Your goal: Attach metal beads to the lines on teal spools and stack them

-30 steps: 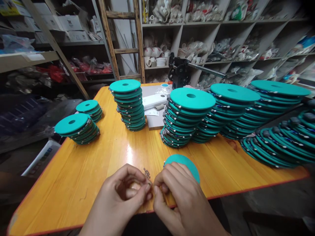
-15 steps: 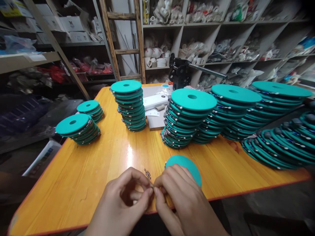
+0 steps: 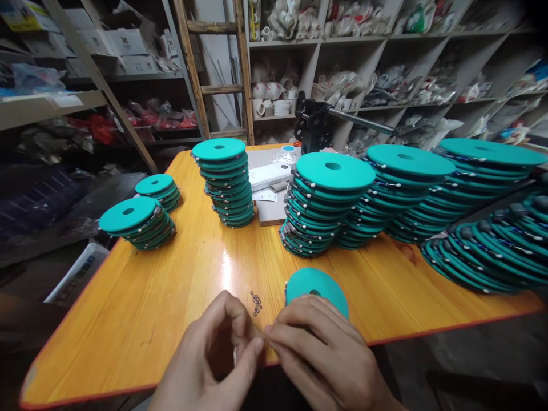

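Note:
My left hand and my right hand meet fingertip to fingertip above the table's near edge. Both are closed in a pinch, and whatever lies between the fingertips is too small to name. Part of something pale shows inside the curl of my left hand. Just beyond my fingers lies a little cluster of small dark metal rings or beads on the wood. A teal round disc with a centre hole lies flat behind my right hand, which hides its near part.
Stacks of teal discs stand on the orange wooden table: a tall stack, a front stack, low ones at left, and a leaning row at right. A black lever tool stands behind, near a wooden ladder and shelves.
My fingertips stay together, with the right hand's fingers now drawn closer to one another. More of the small ring cluster and of the disc's hole shows. The view has shifted slightly.

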Tool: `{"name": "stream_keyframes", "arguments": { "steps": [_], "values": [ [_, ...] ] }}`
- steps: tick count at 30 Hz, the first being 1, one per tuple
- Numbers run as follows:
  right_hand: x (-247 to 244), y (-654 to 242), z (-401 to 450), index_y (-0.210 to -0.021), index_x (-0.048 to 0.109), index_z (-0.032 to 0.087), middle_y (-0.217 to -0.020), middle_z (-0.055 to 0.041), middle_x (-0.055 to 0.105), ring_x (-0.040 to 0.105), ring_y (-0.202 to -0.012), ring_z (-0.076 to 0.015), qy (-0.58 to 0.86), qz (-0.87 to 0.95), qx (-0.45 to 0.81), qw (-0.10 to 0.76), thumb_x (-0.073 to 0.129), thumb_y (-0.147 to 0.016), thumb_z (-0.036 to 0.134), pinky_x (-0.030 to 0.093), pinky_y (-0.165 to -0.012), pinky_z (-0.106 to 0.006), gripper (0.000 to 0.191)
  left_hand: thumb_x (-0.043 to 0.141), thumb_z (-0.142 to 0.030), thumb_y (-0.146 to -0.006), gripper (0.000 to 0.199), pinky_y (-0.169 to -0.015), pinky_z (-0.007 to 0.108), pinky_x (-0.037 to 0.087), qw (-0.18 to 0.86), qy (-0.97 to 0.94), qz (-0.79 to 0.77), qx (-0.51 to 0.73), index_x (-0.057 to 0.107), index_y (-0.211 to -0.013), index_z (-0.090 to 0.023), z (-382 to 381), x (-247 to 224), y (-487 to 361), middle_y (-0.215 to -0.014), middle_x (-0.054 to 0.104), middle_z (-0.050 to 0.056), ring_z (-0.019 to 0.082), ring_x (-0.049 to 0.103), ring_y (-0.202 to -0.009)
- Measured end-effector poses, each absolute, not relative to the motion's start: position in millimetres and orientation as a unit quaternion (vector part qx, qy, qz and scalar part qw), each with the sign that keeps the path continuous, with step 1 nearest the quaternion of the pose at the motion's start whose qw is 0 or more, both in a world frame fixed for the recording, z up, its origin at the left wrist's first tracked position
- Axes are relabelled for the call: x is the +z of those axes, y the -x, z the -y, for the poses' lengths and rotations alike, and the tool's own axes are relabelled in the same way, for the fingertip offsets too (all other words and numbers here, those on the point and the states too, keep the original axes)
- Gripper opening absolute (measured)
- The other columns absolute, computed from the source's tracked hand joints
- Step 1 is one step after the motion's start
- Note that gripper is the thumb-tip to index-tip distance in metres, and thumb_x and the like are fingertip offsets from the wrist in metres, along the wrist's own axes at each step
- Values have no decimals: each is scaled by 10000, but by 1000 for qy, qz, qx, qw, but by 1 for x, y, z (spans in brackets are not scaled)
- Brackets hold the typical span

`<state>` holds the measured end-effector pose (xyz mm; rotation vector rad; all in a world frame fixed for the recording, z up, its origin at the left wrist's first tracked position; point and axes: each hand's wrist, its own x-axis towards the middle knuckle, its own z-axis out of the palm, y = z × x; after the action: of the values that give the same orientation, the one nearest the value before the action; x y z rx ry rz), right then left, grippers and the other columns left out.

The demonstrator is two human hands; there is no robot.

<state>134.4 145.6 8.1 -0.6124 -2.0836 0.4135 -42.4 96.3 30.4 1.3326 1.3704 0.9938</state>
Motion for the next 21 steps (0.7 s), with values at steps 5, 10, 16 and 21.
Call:
{"name": "stream_keyframes", "arguments": {
  "steps": [5,10,16,21],
  "values": [
    [10,-134,-141,-938,613,155,-935,-69,654,610,-907,-166,290,818,142,477,545,-829,42,509,-796,-312,171,506,-346,-953,234,-695,289,511,485,-526,-563,412,383,-799,-220,-97,33,40,-782,543,-1,150,576,-737],
    [13,-135,-144,-1088,612,144,-994,-68,669,613,-926,-167,261,817,159,490,637,-821,61,511,-816,-314,281,550,-348,-931,265,-669,272,494,482,-528,-556,424,375,-781,-216,-95,35,39,-760,511,-14,140,548,-717],
    [9,-135,-146,-914,598,165,-813,-19,637,563,-785,-145,241,827,185,474,561,-852,-7,442,-735,-301,186,540,-293,-895,228,-686,308,464,490,-510,-550,444,367,-769,-214,-97,41,29,-770,505,-1,150,531,-716],
    [4,-134,-147,-860,542,166,-788,-17,593,536,-783,-139,253,852,138,438,465,-885,7,394,-755,-288,178,572,-187,-801,270,-602,269,370,504,-484,-509,503,315,-729,-224,-102,38,22,-694,427,-38,118,442,-630]
  ]
}}
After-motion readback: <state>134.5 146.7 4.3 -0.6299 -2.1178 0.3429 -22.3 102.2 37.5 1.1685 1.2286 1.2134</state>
